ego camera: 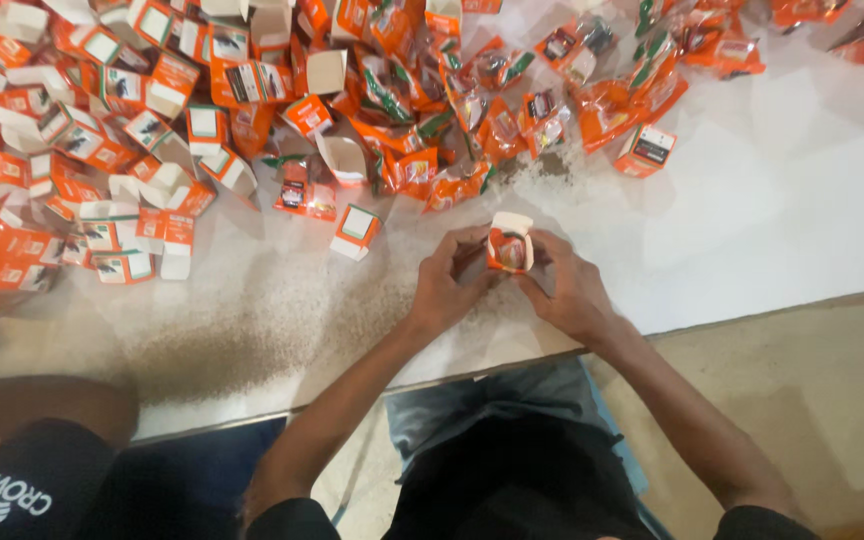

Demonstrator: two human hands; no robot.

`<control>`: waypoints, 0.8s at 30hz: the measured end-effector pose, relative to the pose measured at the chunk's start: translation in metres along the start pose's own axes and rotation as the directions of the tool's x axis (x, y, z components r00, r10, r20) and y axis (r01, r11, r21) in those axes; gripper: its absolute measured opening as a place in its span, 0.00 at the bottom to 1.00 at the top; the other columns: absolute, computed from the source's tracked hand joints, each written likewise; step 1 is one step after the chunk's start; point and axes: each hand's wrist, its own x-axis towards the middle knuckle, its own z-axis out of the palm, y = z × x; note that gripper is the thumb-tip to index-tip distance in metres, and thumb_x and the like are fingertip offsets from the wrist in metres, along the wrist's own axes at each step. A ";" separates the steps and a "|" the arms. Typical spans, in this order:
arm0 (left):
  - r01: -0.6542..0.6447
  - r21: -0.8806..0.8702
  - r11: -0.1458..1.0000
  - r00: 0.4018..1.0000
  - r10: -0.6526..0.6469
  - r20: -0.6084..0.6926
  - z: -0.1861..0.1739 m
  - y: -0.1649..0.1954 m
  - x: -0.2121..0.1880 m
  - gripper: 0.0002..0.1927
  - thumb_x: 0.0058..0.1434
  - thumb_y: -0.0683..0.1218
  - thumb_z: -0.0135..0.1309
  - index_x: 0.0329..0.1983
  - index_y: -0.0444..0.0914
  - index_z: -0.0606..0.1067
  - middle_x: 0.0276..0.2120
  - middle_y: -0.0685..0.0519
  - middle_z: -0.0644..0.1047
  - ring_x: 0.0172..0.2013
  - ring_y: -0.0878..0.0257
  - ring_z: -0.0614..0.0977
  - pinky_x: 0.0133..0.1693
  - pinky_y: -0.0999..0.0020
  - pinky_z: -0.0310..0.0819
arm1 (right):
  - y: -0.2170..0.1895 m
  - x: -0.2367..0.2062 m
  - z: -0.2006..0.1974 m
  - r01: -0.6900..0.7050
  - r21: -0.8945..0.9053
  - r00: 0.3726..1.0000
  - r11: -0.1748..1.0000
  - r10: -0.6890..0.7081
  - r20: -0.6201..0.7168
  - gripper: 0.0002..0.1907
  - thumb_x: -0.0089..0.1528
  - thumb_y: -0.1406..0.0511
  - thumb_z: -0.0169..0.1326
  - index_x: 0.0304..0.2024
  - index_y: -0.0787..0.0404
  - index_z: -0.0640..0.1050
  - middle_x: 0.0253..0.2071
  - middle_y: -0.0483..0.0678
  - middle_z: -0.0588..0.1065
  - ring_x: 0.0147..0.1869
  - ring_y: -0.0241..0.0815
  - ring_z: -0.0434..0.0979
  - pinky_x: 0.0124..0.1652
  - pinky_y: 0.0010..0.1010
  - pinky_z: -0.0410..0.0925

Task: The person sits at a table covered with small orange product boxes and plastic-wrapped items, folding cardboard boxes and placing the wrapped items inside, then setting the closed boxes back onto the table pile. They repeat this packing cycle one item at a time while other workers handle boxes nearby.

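While a broad white surface (792, 190) spreads across the top of the view, speckled with dark crumbs near its middle, a large heap of small orange-and-white cardboard cartons (102, 130) covers its left part, most of them lying open with flaps up. To the right of that heap lies a looser pile of clear plastic sachets with orange and green print (512, 110), reaching toward the far right corner. One loose orange-and-white carton (356, 231) sits apart, just left of the hands.

Nearer the front edge, the person's left hand (447, 285) and right hand (567, 285) meet around a single small orange carton (510, 245), held upright above the surface with its white top flap standing open. The fingers of both hands are clamped on its sides, the left from the left wall, the right from the right. Something pale shows in the carton's front opening, too blurred to tell.

By the look of it, the step in hand is the filling or closing of this one carton. The next move seems to call for a steady grip on the thin walls while the open flap is folded down and tucked in squarely, without crushing the card.
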 end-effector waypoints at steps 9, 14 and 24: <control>-0.209 0.601 0.771 0.976 0.129 0.174 -0.015 0.034 0.018 0.29 0.56 0.40 0.67 0.61 0.39 0.74 0.62 0.40 0.74 0.58 0.47 0.79 0.55 0.58 0.79 | 0.014 0.013 0.005 0.223 -0.264 0.974 0.938 -0.228 0.009 0.23 0.60 0.64 0.64 0.58 0.55 0.78 0.58 0.53 0.74 0.49 0.53 0.81 0.46 0.42 0.74; -0.310 0.708 0.635 0.951 0.219 0.219 -0.023 0.038 0.029 0.29 0.55 0.48 0.68 0.60 0.39 0.74 0.59 0.42 0.76 0.57 0.47 0.80 0.53 0.56 0.78 | 0.016 0.034 -0.001 0.325 -0.248 0.946 0.913 -0.316 0.076 0.25 0.58 0.65 0.64 0.58 0.56 0.77 0.59 0.54 0.73 0.49 0.53 0.80 0.47 0.43 0.74; -0.422 0.507 0.751 0.905 0.381 0.188 -0.031 0.019 0.042 0.18 0.57 0.41 0.68 0.51 0.39 0.79 0.57 0.43 0.77 0.59 0.46 0.81 0.58 0.56 0.78 | 0.026 0.053 0.001 0.275 -0.080 0.960 0.958 -0.268 0.086 0.24 0.55 0.63 0.69 0.53 0.54 0.80 0.55 0.49 0.77 0.47 0.49 0.82 0.43 0.37 0.76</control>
